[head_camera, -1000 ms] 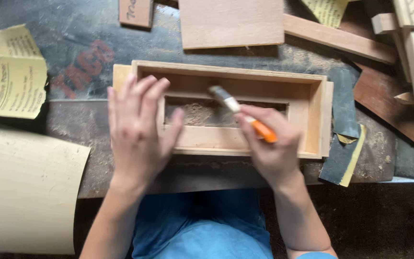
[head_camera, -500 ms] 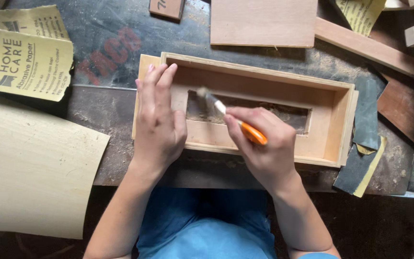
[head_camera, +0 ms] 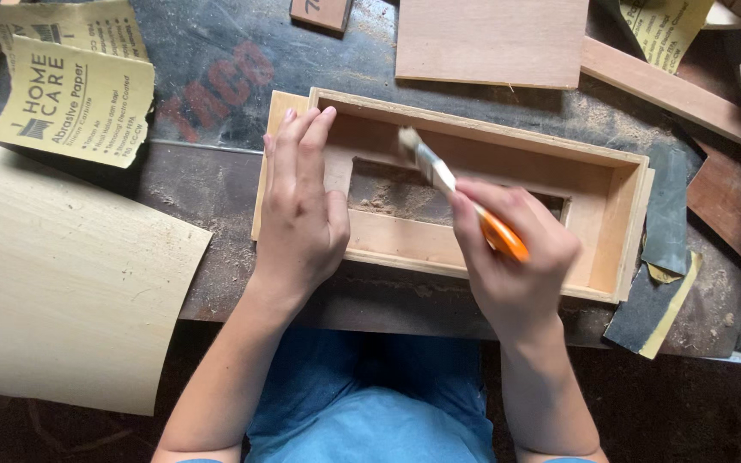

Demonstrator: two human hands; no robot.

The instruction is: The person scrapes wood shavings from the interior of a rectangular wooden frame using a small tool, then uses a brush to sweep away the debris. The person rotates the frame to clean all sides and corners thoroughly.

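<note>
An open, pale wooden box (head_camera: 619, 223) with a rectangular slot cut in its bottom lies on the dusty workbench. My left hand (head_camera: 302, 214) lies flat over its left end, fingers together, pressing it down. My right hand (head_camera: 512, 257) grips a small brush (head_camera: 439, 176) with an orange handle and a metal ferrule. Its bristles touch the inner far wall near the middle of the box. Sawdust shows through the slot.
Yellow-backed sandpaper sheets (head_camera: 70, 94) lie at the far left. A pale veneer sheet (head_camera: 53, 274) overhangs the bench's near left edge. A plywood panel (head_camera: 490, 39) and wood strips (head_camera: 671, 90) sit behind the box. Dark sandpaper pieces (head_camera: 666, 223) lie to its right.
The brush tip has swept left and toward the far wall inside the box. My left hand stays pressed on the left end. The camera view has shifted, so the box appears further right.
</note>
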